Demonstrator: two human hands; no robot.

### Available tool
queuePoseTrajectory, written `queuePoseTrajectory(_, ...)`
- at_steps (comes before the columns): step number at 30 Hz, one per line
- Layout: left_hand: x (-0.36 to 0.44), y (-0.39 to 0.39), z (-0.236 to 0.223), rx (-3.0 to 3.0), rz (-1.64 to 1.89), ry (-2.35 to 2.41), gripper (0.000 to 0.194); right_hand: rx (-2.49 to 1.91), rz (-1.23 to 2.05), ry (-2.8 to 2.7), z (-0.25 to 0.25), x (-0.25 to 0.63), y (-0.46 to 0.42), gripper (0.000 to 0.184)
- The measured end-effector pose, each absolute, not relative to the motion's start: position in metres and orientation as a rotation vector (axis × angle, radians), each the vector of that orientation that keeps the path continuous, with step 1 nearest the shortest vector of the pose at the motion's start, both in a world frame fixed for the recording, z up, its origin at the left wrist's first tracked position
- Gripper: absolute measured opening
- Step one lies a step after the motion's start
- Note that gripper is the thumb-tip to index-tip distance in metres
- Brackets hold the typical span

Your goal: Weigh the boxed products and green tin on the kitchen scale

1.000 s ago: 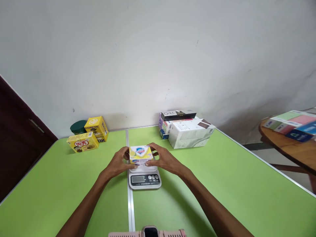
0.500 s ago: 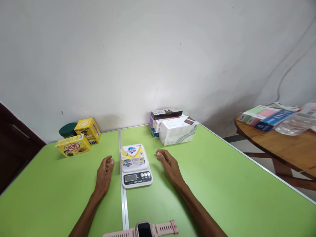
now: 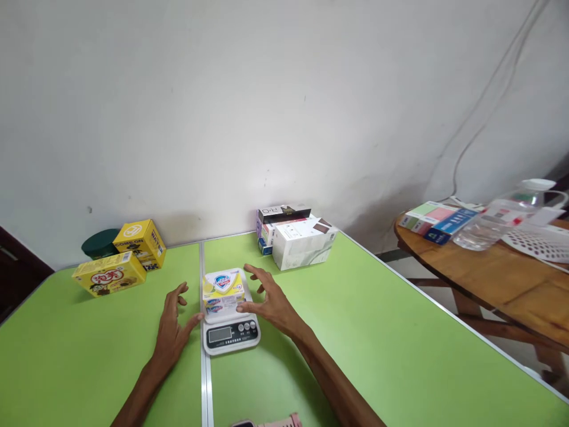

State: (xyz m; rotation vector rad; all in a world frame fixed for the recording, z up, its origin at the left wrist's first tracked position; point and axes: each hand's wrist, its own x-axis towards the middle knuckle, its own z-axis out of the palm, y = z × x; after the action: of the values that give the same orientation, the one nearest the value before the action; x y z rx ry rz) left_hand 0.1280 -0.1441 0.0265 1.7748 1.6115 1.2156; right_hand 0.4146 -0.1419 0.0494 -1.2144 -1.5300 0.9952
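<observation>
A white kitchen scale (image 3: 232, 350) with a dark display panel stands on the green table. On its platform lies a yellow and white soap box (image 3: 223, 283) with a blue shield logo. My left hand (image 3: 173, 329) is beside the scale on the left, fingers apart and holding nothing, its thumb pointing toward the platform. Over the scale's right edge, my right hand (image 3: 272, 303) has its thumb and fingers spread around the soap box's right end. Whether that thumb touches the box I cannot tell.
At the back left are two yellow boxes, one a snack box (image 3: 111, 274), and a dark green round container (image 3: 99, 243). A white box (image 3: 304, 242) and others stand by the wall. A pink-strapped watch (image 3: 280, 422) lies in front. A wooden table (image 3: 466, 273) at right bears a plastic bottle (image 3: 498, 219).
My right hand has moved left to the soap box and spread its fingers. The fingers of my left hand have opened near the scale. The view has shifted right.
</observation>
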Motion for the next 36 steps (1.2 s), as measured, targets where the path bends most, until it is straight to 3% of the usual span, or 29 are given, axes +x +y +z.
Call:
queuePoseTrajectory(4, 0.137, -0.132, 0.045, 2.027, 1.101, 1.501, 0.082, -1.168, 1.057, -1.726, 0.071, 0.414, -0.127, 0.089)
queuePoseTrajectory(12, 0.148, -0.112, 0.073, 2.025, 0.829, 1.322, 0.060, -1.163, 1.109, -1.922, 0.091, 0.416, -0.110, 0.065)
queuePoseTrajectory(20, 0.146, -0.107, 0.056, 1.867, 0.825, 1.187, 0.068, -1.275, 1.067, -2.097, 0.086, 0.411, -0.100, 0.043)
queuePoseTrajectory(30, 0.080, -0.089, 0.067, 1.836, 0.933, 1.117, 0.065, -1.225, 0.986, -2.205, 0.110, 0.346, -0.070, 0.043)
queuePoseTrajectory(36, 0.009, -0.056, 0.046, 1.704, 0.987, 1.282, 0.067, -1.158, 1.043, -2.178, 0.077, 0.257, -0.014, 0.040)
